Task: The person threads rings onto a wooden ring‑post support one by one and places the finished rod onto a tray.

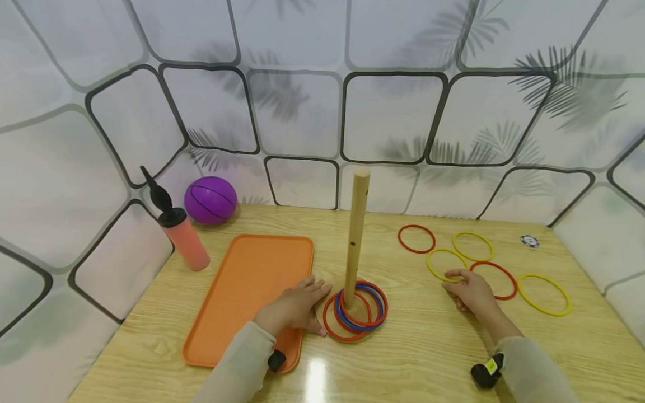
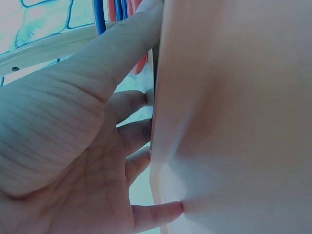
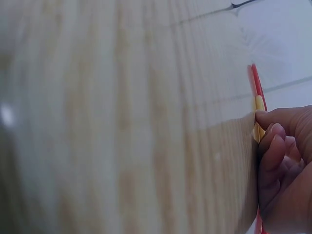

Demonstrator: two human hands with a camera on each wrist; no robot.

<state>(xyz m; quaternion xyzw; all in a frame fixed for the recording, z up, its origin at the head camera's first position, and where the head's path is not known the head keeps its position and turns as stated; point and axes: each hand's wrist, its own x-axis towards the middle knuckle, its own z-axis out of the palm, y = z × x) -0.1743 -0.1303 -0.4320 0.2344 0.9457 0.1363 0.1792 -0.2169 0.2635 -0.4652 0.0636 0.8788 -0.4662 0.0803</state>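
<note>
A wooden post stands upright mid-table, with several red and blue rings lying round its foot. Beside them my left hand rests, fingers spread, at the right rim of an orange tray; in the left wrist view its fingertips meet the tray's edge. To the right, my right hand pinches the near edge of a yellow ring. The right wrist view shows the thumb and curled fingers at that yellow ring, low over the wood, with part of the ring hidden.
Around the right hand lie a red ring, two more yellow rings and another red ring. A poker chip is at the back right. A purple ball and a pink hand pump stand at the back left by the wall.
</note>
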